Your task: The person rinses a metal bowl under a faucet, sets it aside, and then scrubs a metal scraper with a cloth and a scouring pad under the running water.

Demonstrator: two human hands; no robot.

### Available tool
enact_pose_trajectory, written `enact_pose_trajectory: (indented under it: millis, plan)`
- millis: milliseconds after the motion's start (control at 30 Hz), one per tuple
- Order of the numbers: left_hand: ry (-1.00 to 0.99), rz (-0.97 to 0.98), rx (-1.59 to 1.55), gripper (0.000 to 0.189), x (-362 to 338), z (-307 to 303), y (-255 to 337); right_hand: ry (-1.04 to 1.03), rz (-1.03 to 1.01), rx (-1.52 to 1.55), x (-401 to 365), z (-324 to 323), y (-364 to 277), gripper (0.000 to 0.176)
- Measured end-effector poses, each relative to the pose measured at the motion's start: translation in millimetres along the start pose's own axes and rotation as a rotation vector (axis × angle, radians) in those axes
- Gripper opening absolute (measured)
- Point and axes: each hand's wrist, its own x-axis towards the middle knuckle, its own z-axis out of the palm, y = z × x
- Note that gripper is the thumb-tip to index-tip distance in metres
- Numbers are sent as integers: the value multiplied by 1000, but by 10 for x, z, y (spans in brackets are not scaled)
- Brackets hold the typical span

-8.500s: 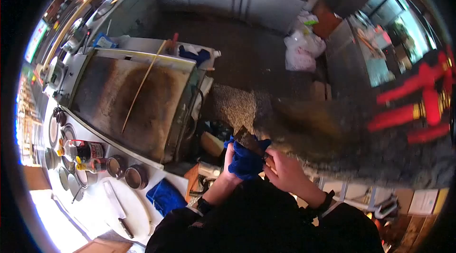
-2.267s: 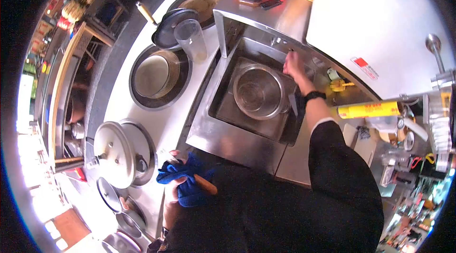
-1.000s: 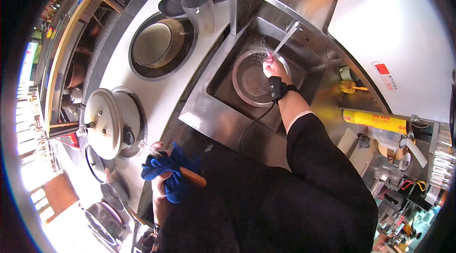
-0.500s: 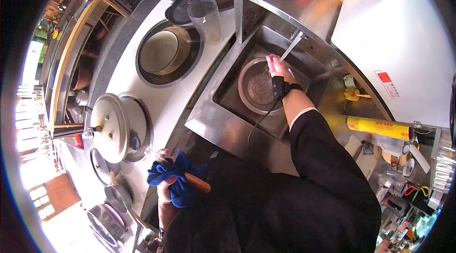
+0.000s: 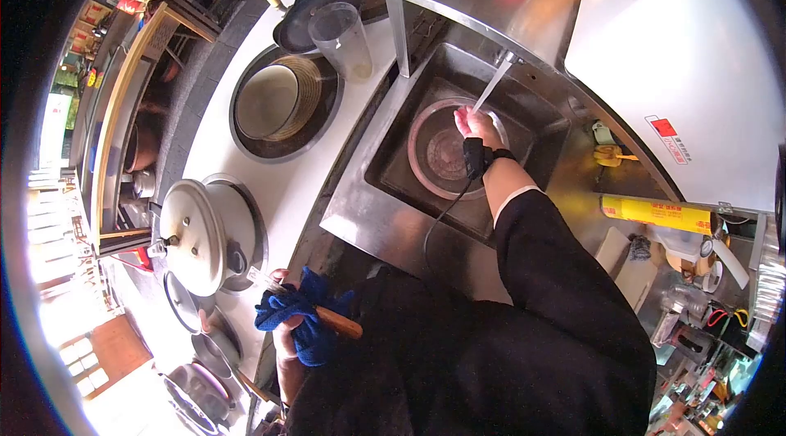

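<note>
My left hand [image 5: 286, 328] is closed round a bunched blue cloth [image 5: 309, 342], which wraps the middle of a wooden-handled tool [image 5: 338, 322]. The brown handle sticks out to the right and the pale, shiny end to the left; the part between is hidden. Over the sink [image 5: 390, 182] my right hand [image 5: 480, 126] reaches palm up, fingers loosely out and holding nothing, in the water running from the faucet [image 5: 508, 58]. Below it a round metal basin [image 5: 420, 159] with water stands in the sink. A black strap device [image 5: 477, 159] with a cable is on that wrist.
Left of the sink, the white counter holds a lidded pressure cooker [image 5: 195, 227], a pale pot [image 5: 268, 100], a clear plastic jug [image 5: 340, 43] and dark pans [image 5: 307, 22]. A white panel [image 5: 655, 35] rises at right. Nearby lies a yellow roll box [image 5: 655, 213].
My right hand has turned and dropped slightly, its fingers lower in the stream. The view has shifted a little; my left hand keeps its hold on the cloth and tool.
</note>
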Motion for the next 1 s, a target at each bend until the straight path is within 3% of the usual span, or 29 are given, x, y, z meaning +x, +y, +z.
enact_pose_trajectory:
  millis: [133, 200, 333, 400, 467, 500, 533, 633, 767, 867, 933, 967, 1000]
  plan:
    - [4, -6, 4, 73, 8, 12, 9, -1, -1, -85, 144, -23, 13, 11]
    - [8, -13, 8, 73, 3, 5, 16, -202, 48, -250, 192, -137, -44, 16]
    - [25, -25, 13, 73, -9, 10, 17, -82, -147, -184, 84, -78, 89, 12]
    - [29, -27, 14, 73, -11, 10, 26, -77, -72, -108, 129, -81, 90, 5]
    - [34, -28, 16, 73, -12, 9, 36, -152, -40, -241, 101, -121, 82, 6]
    - [38, -28, 13, 73, -13, 18, 37, -139, 87, -123, 109, -98, 63, 23]
    - [40, -29, 16, 73, -12, 21, 39, -138, 91, -121, 118, -55, 77, 23]
    - [44, -30, 18, 73, 7, 35, 35, 61, 0, -200, 124, 71, 157, 49]
    - [46, -32, 17, 72, 11, 51, 24, 17, 149, -81, 124, 75, 116, 49]
    - [43, -30, 19, 72, 51, 65, 32, -48, 196, -226, 166, 99, 81, 50]
    - [38, -28, 18, 72, 61, 69, 25, -241, 77, -354, 203, 62, 97, 40]
    - [36, -26, 19, 72, 71, 62, 19, -179, -15, -271, 227, 82, 158, 26]
    - [34, -28, 18, 72, 76, 64, 15, -180, -15, -272, 165, 84, 142, 26]
